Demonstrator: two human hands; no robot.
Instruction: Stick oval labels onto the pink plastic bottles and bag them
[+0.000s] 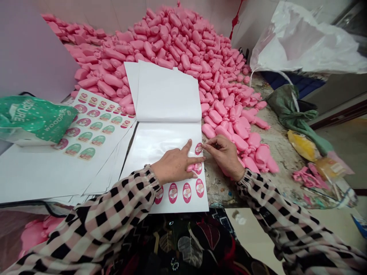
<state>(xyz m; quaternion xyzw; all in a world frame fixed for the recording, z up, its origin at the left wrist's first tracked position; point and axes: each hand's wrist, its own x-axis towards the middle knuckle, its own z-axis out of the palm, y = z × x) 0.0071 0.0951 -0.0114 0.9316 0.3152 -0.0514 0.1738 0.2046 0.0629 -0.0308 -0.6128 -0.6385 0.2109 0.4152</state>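
A pad of glossy white backing sheets lies open before me, with pink oval stickers left along its lower right corner. My left hand rests on the sheet, thumb stretched out, its fingers curled over a small pink bottle. My right hand sits at the sheet's right edge and pinches the rim of one pink sticker with thumb and forefinger. Both sleeves are pink, black and white check.
A huge heap of pink plastic bottles fills the table behind and to the right. On the left lie sticker sheets with pink and green labels and a green bag. White plastic sacks and scraps lie at right.
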